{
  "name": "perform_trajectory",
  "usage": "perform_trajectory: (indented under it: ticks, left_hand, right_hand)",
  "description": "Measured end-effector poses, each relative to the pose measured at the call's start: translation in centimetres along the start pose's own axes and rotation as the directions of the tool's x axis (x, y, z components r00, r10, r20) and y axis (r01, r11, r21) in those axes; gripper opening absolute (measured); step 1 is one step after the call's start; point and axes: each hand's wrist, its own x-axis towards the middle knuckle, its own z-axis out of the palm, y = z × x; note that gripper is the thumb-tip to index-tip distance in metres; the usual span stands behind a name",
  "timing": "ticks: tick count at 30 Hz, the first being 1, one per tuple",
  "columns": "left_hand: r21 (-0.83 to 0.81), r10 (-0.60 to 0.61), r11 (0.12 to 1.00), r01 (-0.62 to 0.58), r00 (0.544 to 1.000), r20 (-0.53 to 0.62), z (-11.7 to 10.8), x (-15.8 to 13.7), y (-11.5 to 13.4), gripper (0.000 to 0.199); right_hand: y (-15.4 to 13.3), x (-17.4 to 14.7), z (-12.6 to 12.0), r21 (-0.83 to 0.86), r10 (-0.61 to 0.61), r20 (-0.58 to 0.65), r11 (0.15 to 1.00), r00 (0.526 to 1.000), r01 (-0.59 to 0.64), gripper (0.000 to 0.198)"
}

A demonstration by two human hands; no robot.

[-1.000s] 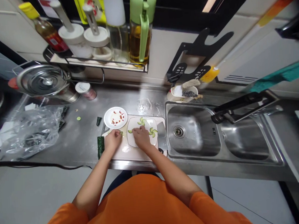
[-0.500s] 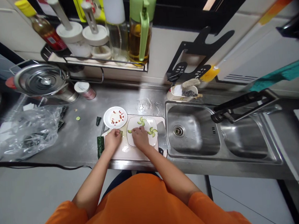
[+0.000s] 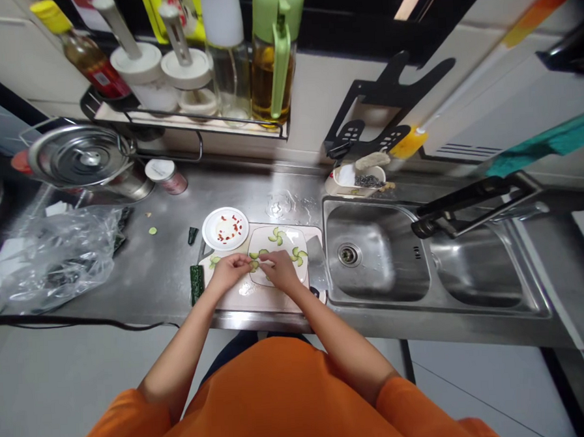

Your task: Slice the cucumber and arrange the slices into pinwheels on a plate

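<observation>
My left hand (image 3: 229, 272) is closed in a pinch on a cucumber slice (image 3: 254, 266) over the left edge of a white square plate (image 3: 280, 279). From the right, my right hand (image 3: 281, 270) reaches over the same plate, its thumb and forefinger apart beside that slice. Curved groups of cucumber slices lie on the plate, one at the back (image 3: 276, 235) and one at the right (image 3: 298, 256). Under the plate is a pale cutting board (image 3: 270, 303), with more slices (image 3: 214, 262) at its left side. A cut cucumber piece (image 3: 197, 284) rests left of the board.
A round white plate (image 3: 212, 237) with small red pieces stands behind the board. The cleaver (image 3: 318, 263) lies at the board's right edge, near the sink (image 3: 379, 250). Plastic bags (image 3: 59, 257) are on the left counter, and a bottle rack (image 3: 208, 121) overhangs the back.
My left hand has moved right with a cucumber slice, onto the plate's edge. My right hand has drawn back slightly, its fingers now parted, uncovering slices on the plate's left.
</observation>
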Motion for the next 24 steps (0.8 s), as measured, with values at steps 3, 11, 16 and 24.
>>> perform_trajectory:
  ticks: [3, 11, 16, 24]
  left_hand:
    - [-0.016, -0.019, 1.000, 0.021, 0.998, 0.066, 0.8, -0.2, 0.1, 0.037]
    - [-0.289, -0.184, 0.935, 0.205, 0.978, 0.098, 1.2, -0.1, -0.4, 0.040]
    - [-0.386, -0.341, 0.841, 0.380, 0.925, 0.168, 1.5, 0.4, 0.0, 0.036]
    - [-0.293, -0.222, 0.929, 0.227, 0.974, 0.053, 1.3, 2.2, 0.2, 0.039]
  right_hand:
    - [-0.4, -0.2, -0.1, 0.161, 0.050, 0.028, 0.985, 0.998, -0.054, 0.014]
    - [-0.9, -0.5, -1.6, 0.222, 0.109, -0.004, 0.969, 0.994, -0.106, 0.012]
    - [-1.5, -0.5, -2.4, 0.219, 0.031, -0.002, 0.975, 1.000, -0.029, 0.013]
    - [-0.3, -0.2, -1.0, 0.292, 0.189, 0.017, 0.938, 0.982, -0.186, 0.012]
